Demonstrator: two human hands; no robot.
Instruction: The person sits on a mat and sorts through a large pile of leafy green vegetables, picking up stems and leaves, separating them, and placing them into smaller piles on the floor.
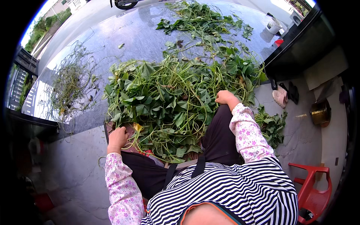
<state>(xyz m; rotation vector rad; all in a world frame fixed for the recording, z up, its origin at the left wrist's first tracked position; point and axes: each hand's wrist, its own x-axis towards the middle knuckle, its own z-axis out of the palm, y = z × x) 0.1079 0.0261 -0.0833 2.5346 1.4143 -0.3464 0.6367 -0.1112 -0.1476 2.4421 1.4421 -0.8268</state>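
A large heap of green leafy vines lies before me and reaches down between my knees. At the heap's lower left edge is my left hand, its fingers curled by a few stems; whether it grips them I cannot tell. My right hand is at the heap's right side, just above my right knee, with fingers bent against the vines and their tips partly hidden. A yellow leaf shows to the right of my left hand.
Thin, mostly bare vines lie at the left. More leafy vines are spread farther off, and a small bunch lies on the floor at right. Also at right are pink slippers, a metal pot and a red plastic chair.
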